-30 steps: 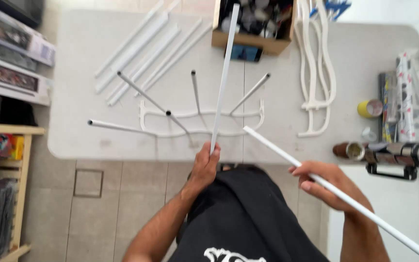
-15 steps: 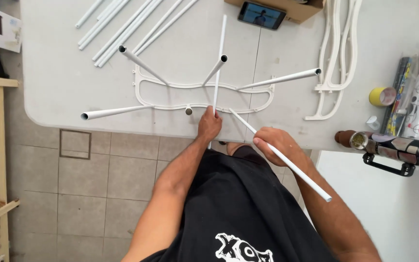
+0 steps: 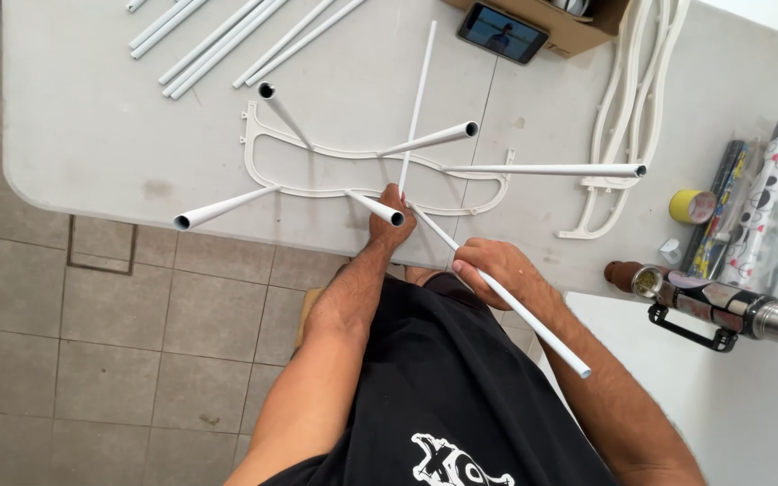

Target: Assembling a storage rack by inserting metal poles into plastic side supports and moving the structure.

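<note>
Gripping a long white tube near its middle, the right hand was closed around it just off the near edge of the grey worktop; the tube ran slantwise from a free end close to the person's body up toward the white plastic frame lying flat on the worktop. The left hand was closed at the frame's near rail, around the base of a thin upright tube that pointed away across the worktop. Several more white tubes stood fitted in the frame and fanned outward with open ends. Beyond it, a bundle of loose white tubes lay at the far left, and a phone leaned against a cardboard box. To the right sat curved white frames, a yellow tape roll and, nearer, a heat gun.
</note>
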